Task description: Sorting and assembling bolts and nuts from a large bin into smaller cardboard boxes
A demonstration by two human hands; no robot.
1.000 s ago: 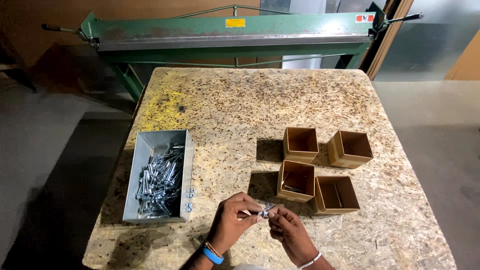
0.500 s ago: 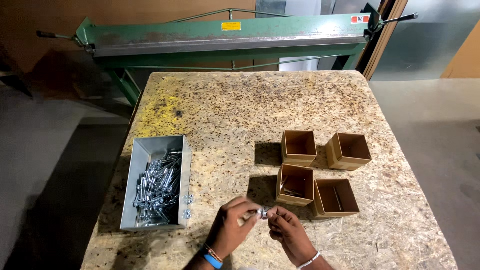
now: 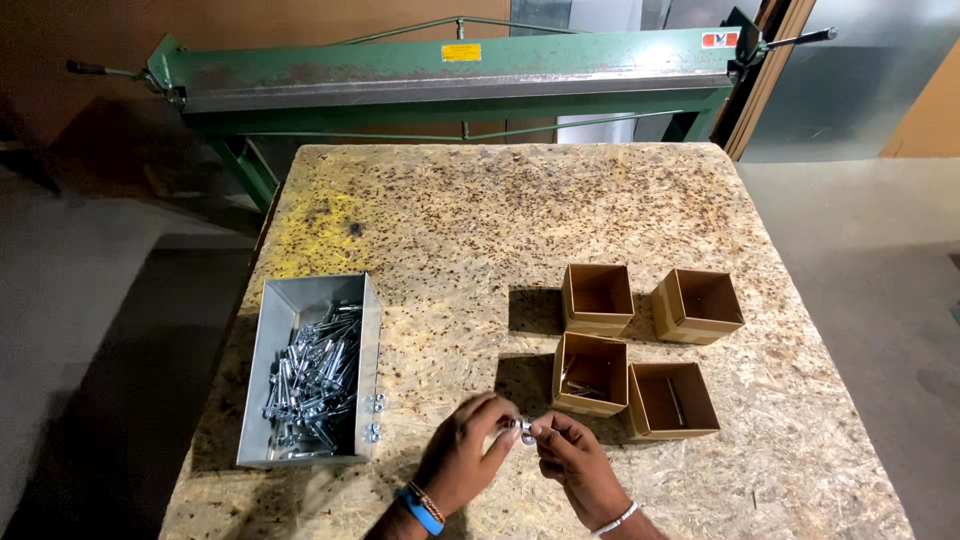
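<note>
Yellow rectangular label point(image 3: 461, 52) on the green machine point(image 3: 450, 80) at the back, red/white one point(image 3: 719, 40) near its right end. 4 open brown boxes point(image 3: 597, 298) on the table point(image 3: 480, 220), 1 grey tray point(image 3: 290, 310) w/ bolts. Left hand point(image 3: 466, 462) & right hand point(image 3: 572, 460) both pinch a small silver bolt point(image 3: 522, 430) at the near edge, lying roughly left-right.

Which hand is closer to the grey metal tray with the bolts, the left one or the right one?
Left. The left hand is just right of the metal tray, near its front corner; the right hand is farther right, below the cardboard boxes.
</note>
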